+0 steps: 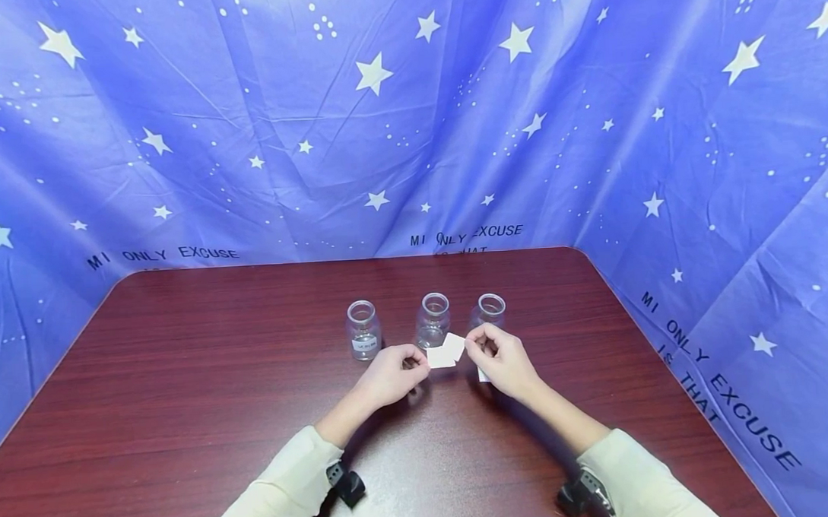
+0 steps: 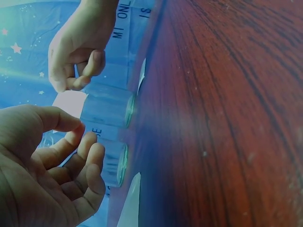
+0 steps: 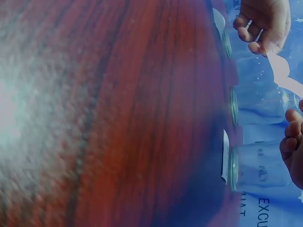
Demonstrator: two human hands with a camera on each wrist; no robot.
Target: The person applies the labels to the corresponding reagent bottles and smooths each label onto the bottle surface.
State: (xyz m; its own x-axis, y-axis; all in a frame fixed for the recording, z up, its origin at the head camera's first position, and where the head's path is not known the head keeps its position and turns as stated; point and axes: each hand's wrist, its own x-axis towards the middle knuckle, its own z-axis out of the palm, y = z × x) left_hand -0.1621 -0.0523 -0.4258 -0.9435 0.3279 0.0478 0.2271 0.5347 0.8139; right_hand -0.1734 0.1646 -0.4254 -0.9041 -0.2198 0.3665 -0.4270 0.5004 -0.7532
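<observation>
My left hand [image 1: 394,375] pinches the edge of a small white paper piece [image 1: 440,358] between thumb and forefinger. Opposite it, my right hand [image 1: 505,359] pinches a second white piece [image 1: 454,345], which overlaps the first. Both pieces are held above the table, in front of the middle glass jar [image 1: 433,319]. The right glass jar [image 1: 491,307] stands just behind my right hand, partly hidden. At the left glass jar [image 1: 361,317], a white slip [image 1: 364,346] with dark print shows low at the front; I cannot tell whether it is stuck on.
Another white slip [image 3: 225,156] lies on the table by the right jar, mostly covered by my right hand in the head view. The dark red wooden table [image 1: 186,396] ends at a blue star-printed curtain [image 1: 300,125] behind and at the sides.
</observation>
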